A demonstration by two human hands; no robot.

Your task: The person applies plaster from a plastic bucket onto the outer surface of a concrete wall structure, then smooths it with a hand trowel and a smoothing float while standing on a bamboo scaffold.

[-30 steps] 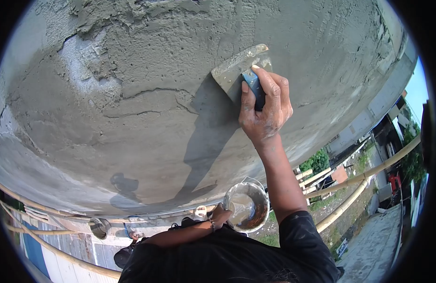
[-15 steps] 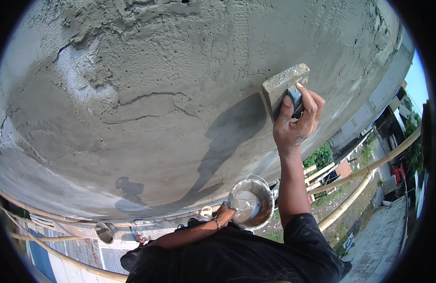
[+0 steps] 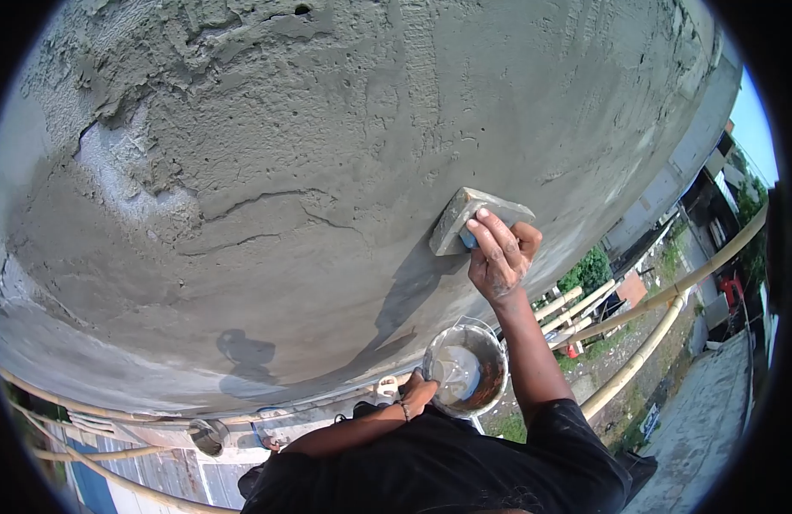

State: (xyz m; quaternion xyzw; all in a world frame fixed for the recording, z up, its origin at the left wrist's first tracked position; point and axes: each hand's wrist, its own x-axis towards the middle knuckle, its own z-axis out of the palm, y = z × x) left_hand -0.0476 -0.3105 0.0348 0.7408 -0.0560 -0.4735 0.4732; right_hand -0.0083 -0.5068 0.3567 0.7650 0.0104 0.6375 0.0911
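Gray, wet-looking plaster covers the wall [image 3: 327,154], rough at the upper left with cracks and a pale patch. My right hand [image 3: 505,257] is closed round the blue handle of a plastering float [image 3: 490,207], whose board lies at the wall surface, tilted. Below it, my left hand [image 3: 419,391] grips the rim of a bucket [image 3: 504,377] that holds a tool and grayish wet material. The fingertips of the left hand are partly hidden at the rim.
Bamboo poles [image 3: 640,360] cross at the right, above ground far below. More poles [image 3: 113,463] run along the lower left, near a second bucket [image 3: 207,437] and planks. Part of another person's hand [image 3: 271,444] shows near that bucket.
My right hand has moved the float down and to the left along the wall, and the float has turned. My left hand stays at the bucket; the view has shifted slightly.
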